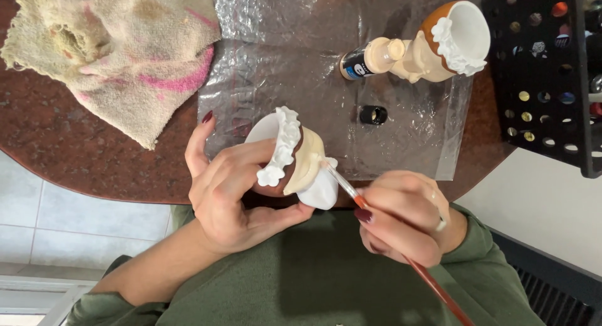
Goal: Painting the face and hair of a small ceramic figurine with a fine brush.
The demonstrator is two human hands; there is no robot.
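My left hand (229, 194) grips a small ceramic figurine (295, 160) with a white frilled rim, a brown band and a cream and white body, held over the table's near edge. My right hand (404, 216) pinches a thin paintbrush (351, 193) with an orange-red handle. Its bristle tip touches the cream part of the figurine. A second, similar figurine (442, 43) lies on its side on the clear plastic sheet (313, 62) at the back right. An open small paint bottle (364, 62) lies next to it, and its black cap (373, 115) stands alone on the sheet.
A stained beige rag (119, 50) with pink smears lies at the back left on the brown speckled round table (81, 150). A black rack (545, 69) with round holes holding paint bottles stands at the right edge. Pale floor tiles show at the left.
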